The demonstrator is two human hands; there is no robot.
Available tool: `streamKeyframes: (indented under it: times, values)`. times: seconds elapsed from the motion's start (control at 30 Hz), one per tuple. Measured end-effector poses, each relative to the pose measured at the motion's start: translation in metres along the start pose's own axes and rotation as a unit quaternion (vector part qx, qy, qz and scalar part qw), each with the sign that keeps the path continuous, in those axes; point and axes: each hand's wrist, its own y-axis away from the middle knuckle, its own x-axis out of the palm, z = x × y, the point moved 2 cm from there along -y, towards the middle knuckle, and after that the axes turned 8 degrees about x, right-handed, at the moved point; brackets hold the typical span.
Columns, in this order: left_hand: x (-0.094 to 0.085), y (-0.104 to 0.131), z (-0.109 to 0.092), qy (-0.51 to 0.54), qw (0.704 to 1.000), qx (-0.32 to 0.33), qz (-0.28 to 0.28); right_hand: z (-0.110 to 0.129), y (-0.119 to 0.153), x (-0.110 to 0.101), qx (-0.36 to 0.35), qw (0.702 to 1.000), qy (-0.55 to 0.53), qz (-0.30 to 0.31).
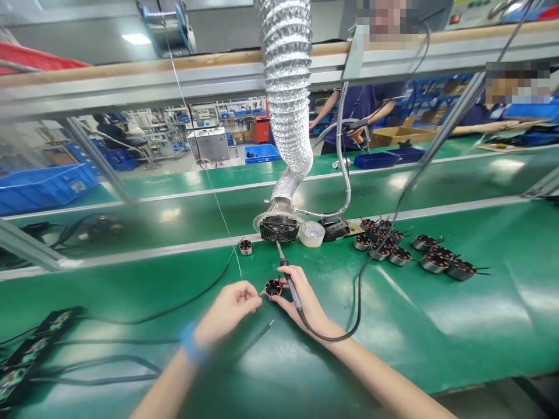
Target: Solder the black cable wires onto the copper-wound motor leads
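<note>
A small round motor stator (273, 288) with a dark, copper-wound core sits between my two hands. My right hand (303, 294) holds it by its right side, and a soldering iron (292, 286) lies across the same hand, its tip pointing up toward the fume fan. My left hand (236, 302), with a blue band at the wrist, is closed at the stator's left side; its fingertips pinch something too small to make out. Below the hands a thin dark tool (257, 338) with a light tip lies on the green mat (218, 384).
A fume fan (279, 228) on a silver duct stands ahead, beside a tape roll (312, 234). One stator (246, 248) is left of it; several more (399, 256) lie right. A black tray (32, 355) and cables are left. People work beyond.
</note>
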Motion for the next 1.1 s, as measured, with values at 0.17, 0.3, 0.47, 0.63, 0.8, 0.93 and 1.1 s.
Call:
streamKeyframes:
  times: [0.17, 0.3, 0.47, 0.63, 0.8, 0.93, 1.1]
  values:
    - [-0.021, -0.009, -0.003, 0.064, 0.992, 0.037, -0.105, 0.01, -0.008, 0.012, -0.005, 1.0, 0.01, 0.025]
    - [-0.016, -0.007, 0.008, 0.074, 0.987, 0.051, -0.132, 0.023, -0.009, 0.017, -0.023, 0.999, 0.036, -0.002]
    - [-0.011, -0.002, 0.014, 0.079, 0.989, 0.052, -0.11, 0.048, -0.01, 0.023, -0.037, 0.998, -0.01, -0.054]
    - [-0.009, 0.0, 0.011, 0.089, 0.989, 0.033, -0.112, 0.056, -0.015, 0.034, -0.032, 0.993, -0.104, -0.053]
    - [-0.006, 0.002, 0.011, 0.059, 0.992, -0.006, -0.107, 0.051, -0.013, 0.035, -0.014, 0.989, -0.134, -0.066]
    - [-0.004, 0.002, 0.011, 0.036, 0.994, -0.024, -0.104, 0.052, -0.01, 0.032, -0.012, 0.987, -0.146, -0.067]
    - [-0.002, 0.001, 0.009, 0.043, 0.993, -0.027, -0.109, 0.054, -0.01, 0.03, 0.002, 0.986, -0.149, -0.071]
